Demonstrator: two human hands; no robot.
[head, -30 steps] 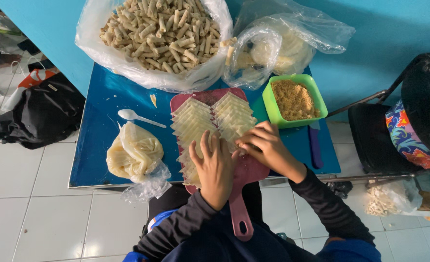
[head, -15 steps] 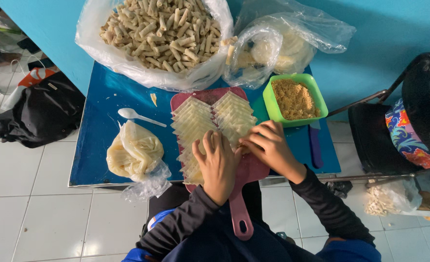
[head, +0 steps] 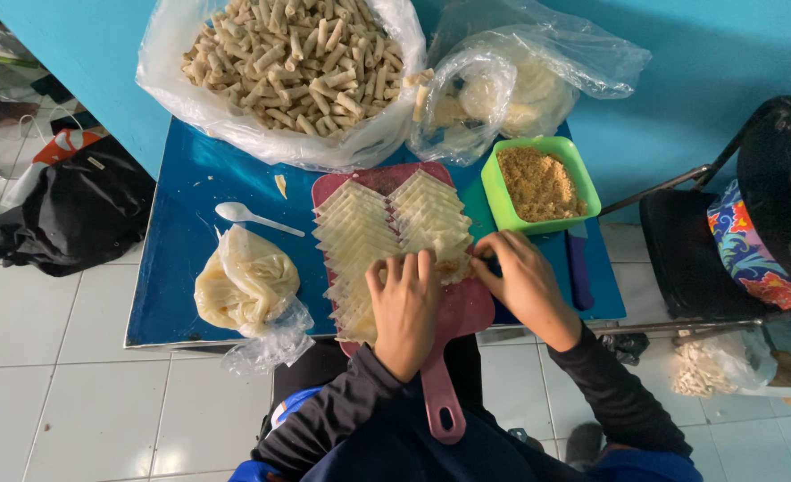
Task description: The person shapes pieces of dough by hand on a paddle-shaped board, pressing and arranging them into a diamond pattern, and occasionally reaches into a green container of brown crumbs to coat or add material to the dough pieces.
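Wrappers (head: 369, 236) lie on the board (head: 467, 308), spoon (head: 254, 217) left, bowl (head: 543, 184) right, bags (head: 288, 76) behind.

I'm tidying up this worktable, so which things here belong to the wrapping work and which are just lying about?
In use:
left hand
right hand
pale square wrappers
pink plastic cutting board
green square tub of brown crumbly filling
clear bag of finished rolls

Lying about:
white plastic spoon
black bag on the floor
black chair

Small blue table against a turquoise wall

White tiled floor (head: 56, 393) surrounds the table (head: 181, 268); a black bag (head: 74, 214) lies left, a black chair (head: 708, 259) stands right, the wall (head: 717, 62) far.
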